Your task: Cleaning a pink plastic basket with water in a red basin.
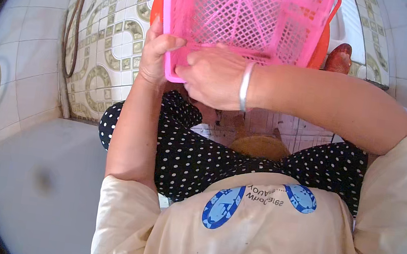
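A pink plastic lattice basket (237,16) is tilted up before me, its open side facing me. My left hand (157,53) grips its rim at the near left corner, with the thumb over the edge. Bent fingers of my right hand (214,74) reach into that same corner and touch the plastic. Whether anything is pinched in the right hand is hidden by the hand itself. A red plastic tub (320,46) shows behind and below the basket, mostly covered by it.
A white ceramic squat pan (343,18) lies at the far right, with a reddish-brown rounded object (339,58) near it. Patterned tiles (117,34) and a brown hose (71,32) are at left. A brownish stool (260,146) stands between my legs.
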The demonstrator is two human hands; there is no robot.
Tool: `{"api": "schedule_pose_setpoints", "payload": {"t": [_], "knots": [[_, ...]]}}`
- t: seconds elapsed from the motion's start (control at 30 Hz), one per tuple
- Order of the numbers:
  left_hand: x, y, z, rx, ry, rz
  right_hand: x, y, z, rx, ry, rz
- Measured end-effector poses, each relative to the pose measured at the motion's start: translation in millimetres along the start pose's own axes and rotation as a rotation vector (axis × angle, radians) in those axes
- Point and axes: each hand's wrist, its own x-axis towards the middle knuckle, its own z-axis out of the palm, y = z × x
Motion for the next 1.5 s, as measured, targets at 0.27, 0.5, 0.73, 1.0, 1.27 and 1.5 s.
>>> {"api": "schedule_pose_setpoints", "payload": {"t": [0.27, 0.5, 0.73, 1.0, 1.27, 1.5], "knots": [[3.1, 0.9, -1.9, 0.048, 0.023, 0.001, 4.2, 3.4, -1.7, 0.034, -0.067, -0.003], [1.8, -2.0, 0.5, 0.056, 0.013, -0.037, -14.5, 7.5, 2.7, 0.054, 0.022, -0.067], [4.7, -2.2, 0.3, 0.166, -0.038, 0.069, -6.4, 6.7, 12.4, -0.092, 0.118, -0.099], [22.2, -31.4, -5.6, -0.191, 0.071, -0.079, 12.6, 88.4, -9.0, -0.117, -0.180, 0.228], [53.7, -93.7, -14.0, 0.007, 0.284, -0.191, 6.7, 123.2, 9.7, -0.198, -0.361, 0.297], [58.8, -106.4, -23.9, 0.593, 0.202, -0.666, 5.4, 114.6, 24.5, -0.166, -0.524, 0.436]]}}
